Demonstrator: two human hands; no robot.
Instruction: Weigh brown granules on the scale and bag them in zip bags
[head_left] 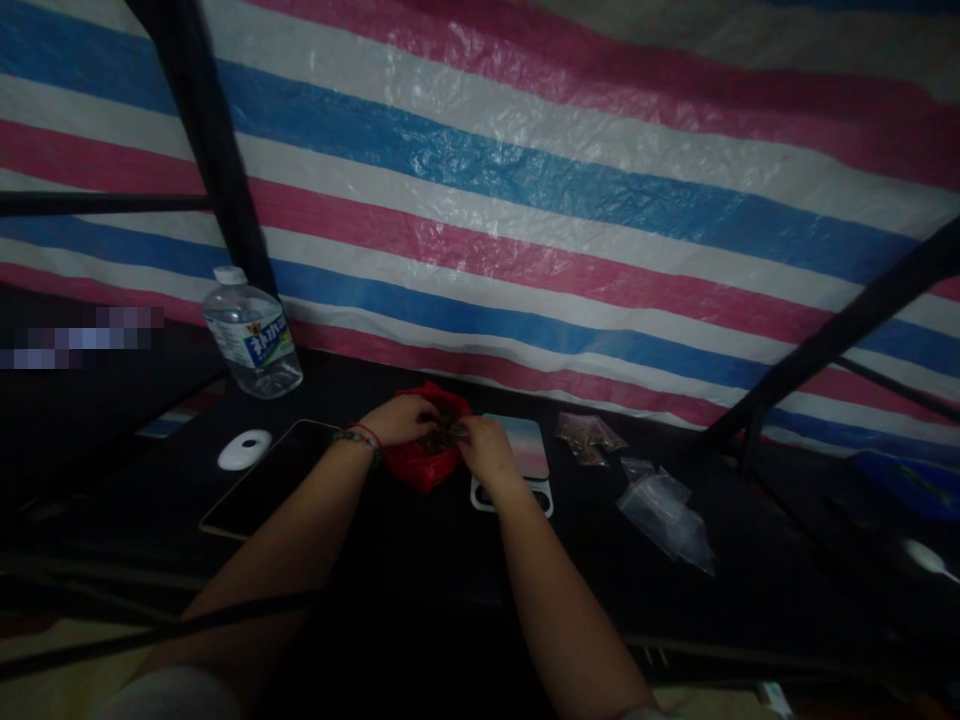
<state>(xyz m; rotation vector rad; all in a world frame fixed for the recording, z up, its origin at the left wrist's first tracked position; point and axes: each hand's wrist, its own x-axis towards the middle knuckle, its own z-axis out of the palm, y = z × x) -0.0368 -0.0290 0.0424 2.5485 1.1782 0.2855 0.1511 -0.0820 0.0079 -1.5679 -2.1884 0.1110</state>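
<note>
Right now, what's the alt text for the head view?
A person's left hand and right hand are at an open red bag of brown pieces on a black table. A white scale is right of the bag, small filled packets and clear bags beyond; a dark-screened device, white oval object and bottle are left.

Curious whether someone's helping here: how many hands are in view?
2: the left hand over the left of the red bag, the right hand at its right edge; no others show.

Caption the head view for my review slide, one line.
Left hand and right hand at an open red plastic bag of brown pieces, beside a kitchen scale.
</note>
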